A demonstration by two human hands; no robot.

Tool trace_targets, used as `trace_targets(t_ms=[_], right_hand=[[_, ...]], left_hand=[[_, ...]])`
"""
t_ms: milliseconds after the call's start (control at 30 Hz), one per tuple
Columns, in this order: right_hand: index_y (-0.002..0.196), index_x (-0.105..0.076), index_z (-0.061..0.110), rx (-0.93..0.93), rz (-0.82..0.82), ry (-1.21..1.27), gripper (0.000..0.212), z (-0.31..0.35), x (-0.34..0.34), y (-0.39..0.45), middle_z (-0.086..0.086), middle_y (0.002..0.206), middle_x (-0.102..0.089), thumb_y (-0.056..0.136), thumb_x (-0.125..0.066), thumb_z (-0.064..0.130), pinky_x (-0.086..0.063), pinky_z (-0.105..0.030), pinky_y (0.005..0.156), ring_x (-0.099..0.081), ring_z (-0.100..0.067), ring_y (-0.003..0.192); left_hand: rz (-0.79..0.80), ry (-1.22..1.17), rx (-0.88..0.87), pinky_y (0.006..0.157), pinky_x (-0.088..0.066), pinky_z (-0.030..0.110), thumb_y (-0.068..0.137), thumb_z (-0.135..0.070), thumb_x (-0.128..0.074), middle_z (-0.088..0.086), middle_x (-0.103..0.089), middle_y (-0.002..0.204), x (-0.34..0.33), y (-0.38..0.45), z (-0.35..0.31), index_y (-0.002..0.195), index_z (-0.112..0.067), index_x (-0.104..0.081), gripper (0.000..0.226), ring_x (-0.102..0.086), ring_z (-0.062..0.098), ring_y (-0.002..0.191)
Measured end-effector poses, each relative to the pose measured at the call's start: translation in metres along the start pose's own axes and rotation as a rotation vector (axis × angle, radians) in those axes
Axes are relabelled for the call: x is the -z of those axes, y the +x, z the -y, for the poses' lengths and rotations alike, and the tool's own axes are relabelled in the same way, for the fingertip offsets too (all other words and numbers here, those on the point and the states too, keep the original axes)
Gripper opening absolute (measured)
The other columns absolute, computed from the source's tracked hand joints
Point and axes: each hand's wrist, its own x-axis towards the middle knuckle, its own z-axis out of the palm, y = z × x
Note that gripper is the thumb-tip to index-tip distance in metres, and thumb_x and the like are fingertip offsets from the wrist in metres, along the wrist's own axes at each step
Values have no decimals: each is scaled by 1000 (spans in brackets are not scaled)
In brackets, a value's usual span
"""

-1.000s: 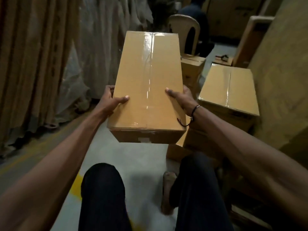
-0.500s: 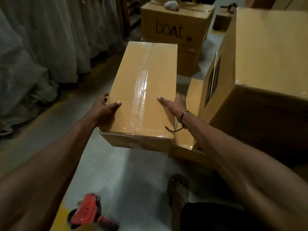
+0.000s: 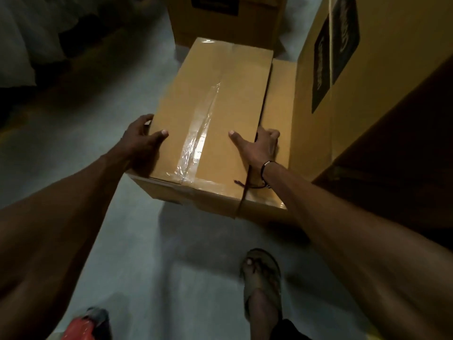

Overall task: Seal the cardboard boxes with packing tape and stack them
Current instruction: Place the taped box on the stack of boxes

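Tan cardboard box (image 3: 213, 119), glossy clear tape (image 3: 196, 143), red dispenser (image 3: 78, 330).

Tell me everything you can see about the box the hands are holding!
The taped box is long, plain brown cardboard. Shiny clear tape runs along its top seam and folds over the near end, so it looks sealed. The left hand and right hand grip its two long sides, thumbs lying on top. It sits flat, above the grey floor, with its right side over a lower box. Whether it rests on that box cannot be told.
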Motion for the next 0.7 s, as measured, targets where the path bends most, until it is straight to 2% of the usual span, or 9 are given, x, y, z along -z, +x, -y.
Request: trace_targets(t_ms=[133,233,333,433,533,600,700], right_hand=[[137,-52,10,112,-110,-160,77,-12,-13,4,-7,128,-38,84,-69,65,-44,-38,103,-43,-25,118],[138,-50,14,177,-163,-304,69,-15,-20,2,-8,128,-41,88,-69,57,-41,-32,99,-41,-24,117],[125,-58,17,238,-179,-428,55,-19,-24,1,-6,125,-40,87,-70,56,-39,-29,94,-39,-23,115],[114,-63,18,281,-197,-487,48,-25,-27,1,-4,123,-38,88,-68,59,-41,-29,94,-38,-21,114],[117,-62,20,291,-224,-529,49,-25,-30,0,-4,124,-39,89,-66,60,-41,-30,94,-38,-22,115],[118,-62,20,288,-223,-548,50,-22,-29,-1,-5,125,-39,89,-65,60,-42,-31,95,-38,-22,115],[125,-60,19,220,-128,-511,52,-15,-23,-5,-6,128,-38,89,-68,56,-43,-36,98,-38,-25,118]], left_hand=[[26,-9,0,100,-49,46,99,-31,-68,13,-53,146,-13,17,23,158,-21,-36,68,-54,29,125],[48,8,5,107,-48,55,97,-37,-69,13,-52,149,-17,23,37,158,-23,-35,71,-54,32,130],[57,31,27,109,-46,61,95,-46,-70,12,-52,151,-20,25,51,158,-27,-34,76,-54,34,132],[46,65,1,112,-44,58,96,-50,-68,9,-50,154,-26,24,57,158,-28,-33,75,-52,33,135],[55,124,4,107,-46,49,100,-46,-64,11,-48,155,-27,25,54,160,-24,-27,74,-52,33,134],[69,230,39,103,-47,48,100,-50,-62,13,-49,153,-27,28,48,160,-23,-27,74,-55,37,130],[54,457,40,95,-55,54,94,-53,-67,20,-57,136,-25,24,35,141,-14,-45,64,-61,41,114]])
